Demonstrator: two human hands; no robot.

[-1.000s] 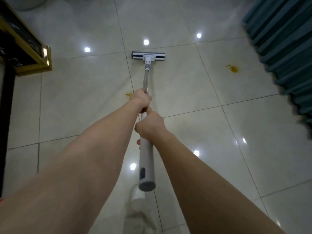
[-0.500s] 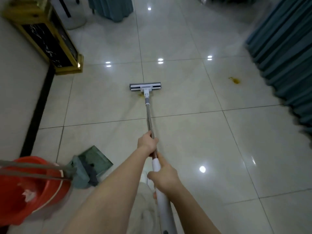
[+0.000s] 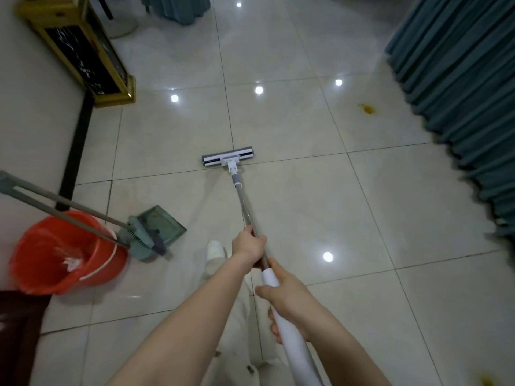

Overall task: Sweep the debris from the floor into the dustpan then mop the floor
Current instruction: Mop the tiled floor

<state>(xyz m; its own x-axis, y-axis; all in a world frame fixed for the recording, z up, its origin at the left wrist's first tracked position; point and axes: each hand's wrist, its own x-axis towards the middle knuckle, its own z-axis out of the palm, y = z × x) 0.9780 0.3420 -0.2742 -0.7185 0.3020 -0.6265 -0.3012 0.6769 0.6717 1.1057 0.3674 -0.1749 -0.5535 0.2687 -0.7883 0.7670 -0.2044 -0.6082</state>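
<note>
Both hands hold a flat mop. Its grey-white head (image 3: 228,157) lies flat on the glossy tiled floor (image 3: 320,196), straight ahead of me. My left hand (image 3: 249,244) grips the metal pole (image 3: 245,203) higher up. Behind it, my right hand (image 3: 287,298) is wrapped around the white handle section. An orange stain (image 3: 367,108) marks the floor to the far right, near the curtain. A green dustpan (image 3: 160,228) with its long handle rests on the floor at left, next to the bucket.
A red bucket (image 3: 36,271) stands at the left by the wall. A gold-and-black cabinet (image 3: 83,51) stands at the back left. Teal curtains (image 3: 459,79) hang along the right side. Another orange stain (image 3: 489,381) shows at the bottom right. My white shoe (image 3: 214,250) is below the hands.
The mop head has been pulled back toward me over the small stain it covered. The view has tilted, bringing the bucket and dustpan further into sight.
</note>
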